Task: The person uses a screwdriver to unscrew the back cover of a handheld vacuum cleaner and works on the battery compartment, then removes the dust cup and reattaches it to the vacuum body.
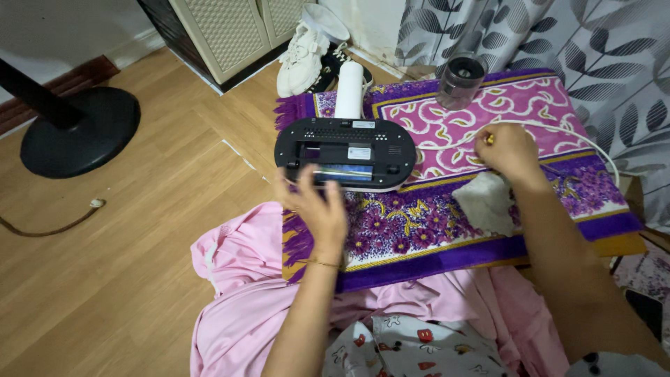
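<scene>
Wooden floor, purple patterned mat (447, 230), and an upturned handheld vacuum (345, 151) lying on it. Left hand (317, 209) rests spread-fingered against its underside; right hand (508, 148) pinches a small yellow bit beside the white cord (447, 139). Looks like underside servicing; steadying comes next.

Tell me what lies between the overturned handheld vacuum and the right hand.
In the head view, a white cord runs from the overturned handheld vacuum across the purple patterned mat toward the right hand. Nothing else lies there.
</scene>
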